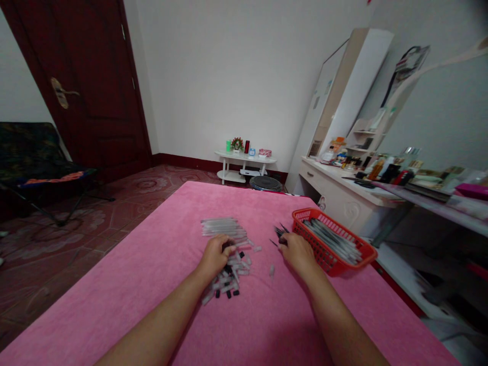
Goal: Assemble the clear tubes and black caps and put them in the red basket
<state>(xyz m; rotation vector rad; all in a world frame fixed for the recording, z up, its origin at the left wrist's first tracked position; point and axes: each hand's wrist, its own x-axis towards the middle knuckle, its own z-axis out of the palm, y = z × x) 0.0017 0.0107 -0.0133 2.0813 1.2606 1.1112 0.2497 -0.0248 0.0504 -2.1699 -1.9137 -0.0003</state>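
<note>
My left hand [215,257] is at the upper left of a loose pile of pen caps [238,267], clear with some small black pieces among them. Its fingers curl together, and whatever is between them is hidden. Just beyond it lies a row of clear pen barrels [221,227], side by side. My right hand [299,252] rests by a small bunch of thin dark pieces [280,232], its fingers closed down at their near end; I cannot make out what is pinched. One clear cap [272,270] lies alone between the hands.
A red plastic basket [366,256] holding many grey pen-like sticks [335,240] stands right of my right hand. Everything lies on a pink cloth [152,254]. Beyond are a low white table [244,157], a cluttered dresser [343,175] at right and a folding chair [38,157] at left.
</note>
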